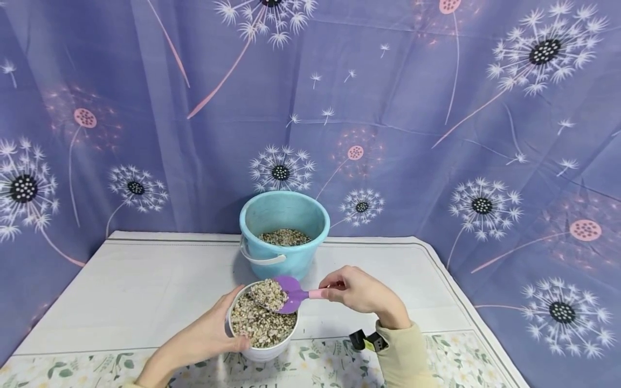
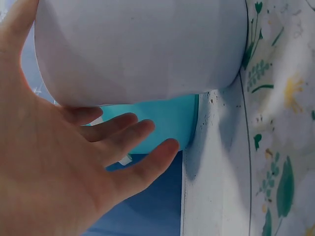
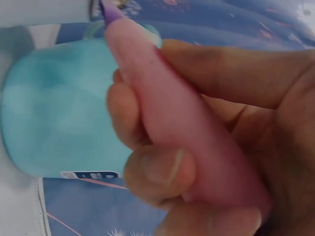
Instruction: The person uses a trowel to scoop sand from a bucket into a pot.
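Note:
A white pot (image 1: 264, 354) filled with coarse, pale grit (image 1: 262, 326) stands at the front of the table. My left hand (image 1: 206, 330) holds it from the left, thumb over the near rim; in the left wrist view the other fingers (image 2: 128, 135) spread beside its wall (image 2: 142, 49). Over the pot lies the purple blade of a small trowel (image 1: 292, 295), bearing a heap of the same grit. Its pink handle (image 3: 167, 108) is gripped by my right hand (image 1: 361, 291), to the right of the pot, with fingers curled round it.
Directly behind the pot is a light blue bucket (image 1: 286, 264) with a white handle, holding more grit low inside. A white and floral cloth (image 1: 160, 296) covers the table. A purple dandelion-print curtain (image 1: 204, 140) hangs behind. Some black straps (image 1: 368, 340) sit by the right sleeve.

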A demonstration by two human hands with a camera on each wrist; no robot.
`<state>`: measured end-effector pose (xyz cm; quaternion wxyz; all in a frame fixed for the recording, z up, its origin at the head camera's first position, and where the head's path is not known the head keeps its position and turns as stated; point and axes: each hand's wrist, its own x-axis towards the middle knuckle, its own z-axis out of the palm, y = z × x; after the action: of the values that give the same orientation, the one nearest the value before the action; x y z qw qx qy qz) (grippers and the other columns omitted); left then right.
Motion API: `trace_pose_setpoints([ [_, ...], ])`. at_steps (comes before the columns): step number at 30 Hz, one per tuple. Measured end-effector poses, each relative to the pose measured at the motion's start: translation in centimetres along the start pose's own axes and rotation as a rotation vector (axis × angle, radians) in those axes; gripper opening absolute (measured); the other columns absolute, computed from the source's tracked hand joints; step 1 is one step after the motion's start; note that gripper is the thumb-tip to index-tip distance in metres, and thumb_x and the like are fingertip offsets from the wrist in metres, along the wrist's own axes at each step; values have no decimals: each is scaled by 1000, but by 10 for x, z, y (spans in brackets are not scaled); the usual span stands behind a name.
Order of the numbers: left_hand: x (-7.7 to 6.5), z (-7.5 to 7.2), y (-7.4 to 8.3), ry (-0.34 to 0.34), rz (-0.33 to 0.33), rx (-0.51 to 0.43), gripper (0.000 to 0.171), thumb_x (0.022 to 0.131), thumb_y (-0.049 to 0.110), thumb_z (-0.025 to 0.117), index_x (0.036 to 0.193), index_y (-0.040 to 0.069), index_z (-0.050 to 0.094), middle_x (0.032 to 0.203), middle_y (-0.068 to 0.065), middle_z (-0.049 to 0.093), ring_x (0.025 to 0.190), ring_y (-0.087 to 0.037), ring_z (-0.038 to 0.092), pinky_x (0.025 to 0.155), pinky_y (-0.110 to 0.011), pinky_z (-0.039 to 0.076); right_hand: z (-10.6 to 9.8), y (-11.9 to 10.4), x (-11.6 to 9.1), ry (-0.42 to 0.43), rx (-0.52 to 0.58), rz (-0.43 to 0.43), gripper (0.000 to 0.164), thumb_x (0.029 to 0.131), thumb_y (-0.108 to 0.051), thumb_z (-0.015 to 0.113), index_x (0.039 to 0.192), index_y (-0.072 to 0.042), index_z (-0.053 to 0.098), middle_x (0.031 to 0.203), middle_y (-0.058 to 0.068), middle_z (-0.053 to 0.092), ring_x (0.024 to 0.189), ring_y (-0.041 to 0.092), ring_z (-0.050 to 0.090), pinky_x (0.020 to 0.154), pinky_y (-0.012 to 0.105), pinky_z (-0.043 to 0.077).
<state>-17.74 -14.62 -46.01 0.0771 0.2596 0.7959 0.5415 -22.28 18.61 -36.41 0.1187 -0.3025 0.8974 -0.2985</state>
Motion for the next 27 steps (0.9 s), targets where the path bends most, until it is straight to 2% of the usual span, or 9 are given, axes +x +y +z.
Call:
trace_pose_setpoints([
  [4,2,2,-2,-35,23,-80,112,67,18,90,154,18,21,149,-4,36,132,-28,41,107,-40,35,3,1,-3,29,2,-5,13,94,-13,64,100,-13,75,75,-7,63,57,6,47,56,27,46],
  [6,3,2,-2,-53,27,-111,113,68,15,90,155,16,19,149,-5,37,131,-28,42,106,-37,36,5,1,-4,39,5,0,13,93,-12,64,99,-12,75,74,-6,63,57,6,48,57,27,46],
  [9,3,3,-2,-43,4,-117,114,68,17,91,155,14,17,149,-9,38,129,-28,44,106,-45,36,8,1,-4,63,9,-1,11,93,-12,65,97,-13,75,74,-5,64,59,6,50,59,28,47],
  [13,1,3,-1,-19,-33,-100,115,68,17,91,154,12,16,148,-16,38,128,-33,44,104,-56,34,11,-1,-4,80,-7,-5,11,95,-18,65,95,-16,76,71,-10,62,58,6,50,61,28,48],
  [20,-2,3,-1,-23,-86,-73,112,72,18,88,155,10,14,148,-19,36,126,-32,45,103,-51,37,12,-4,-4,105,-82,-9,14,96,-30,65,93,-22,76,65,-16,57,54,3,46,58,27,46],
  [24,-1,3,0,-16,-87,-68,112,72,19,88,154,7,14,147,-22,36,126,-35,46,102,-55,37,13,-6,-2,125,-108,-18,18,95,-39,63,94,-27,76,64,-16,57,54,3,47,58,27,46],
  [27,0,4,0,-13,-89,-55,112,72,20,88,154,6,14,147,-23,37,126,-35,46,103,-57,36,13,-6,-2,136,-115,-22,18,94,-41,63,93,-28,75,63,-15,57,53,3,46,58,27,46],
])
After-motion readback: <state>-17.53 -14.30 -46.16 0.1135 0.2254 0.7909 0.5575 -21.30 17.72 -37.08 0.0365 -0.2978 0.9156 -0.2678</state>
